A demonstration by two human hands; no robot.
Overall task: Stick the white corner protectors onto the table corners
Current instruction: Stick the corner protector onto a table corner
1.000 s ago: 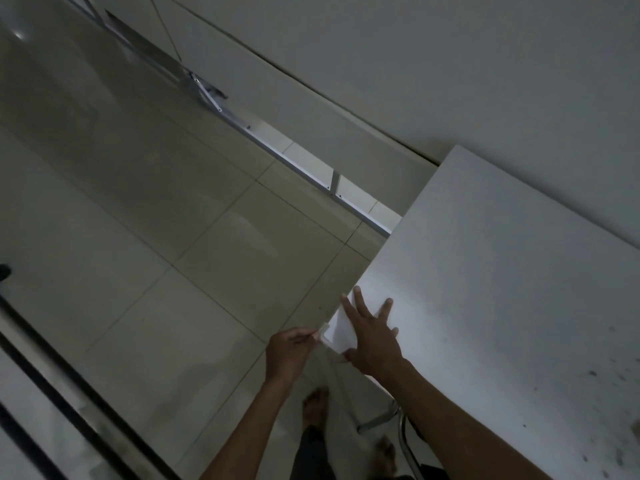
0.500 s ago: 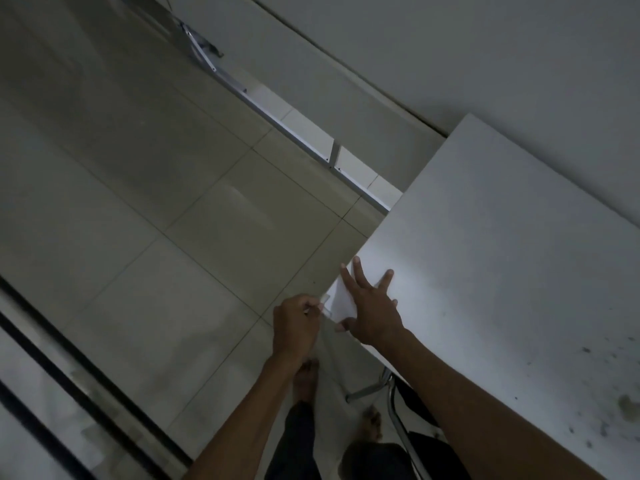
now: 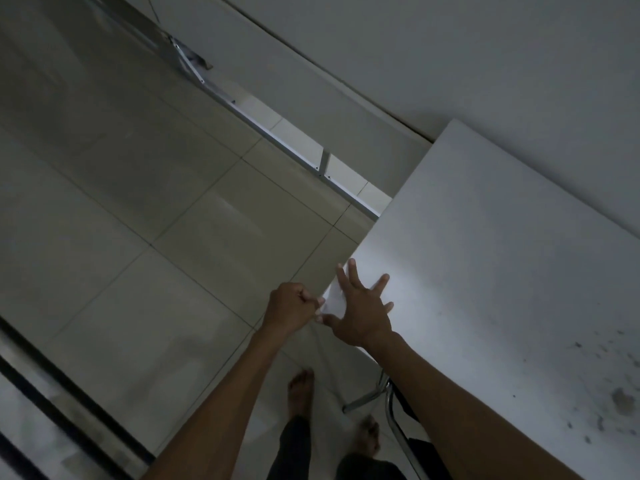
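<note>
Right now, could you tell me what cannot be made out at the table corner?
- Corner protector: head view, hidden behind the left hand and right hand.
- Table corner tip: covered by both hands.
- Left fingers: curled; their contents unseen.
- Table legs: mostly hidden under the tabletop.

Open floor (image 3: 145, 244) left — seemingly unobstructed

Setting: plain indoor room, dimly lit, most likely a home or a bare utility room; exact kind cannot be told. Evidence: glossy pale tiled floor (image 3: 180, 209) with thin dark grout lines; flat unadorned wall (image 3: 450, 57); aluminium frame rail (image 3: 277, 140) running along the wall's base; white table (image 3: 502, 271) with dark smudges toward its near right edge, on chrome tube legs (image 3: 367, 398); person's bare feet (image 3: 301, 389) on the tiles.
</note>
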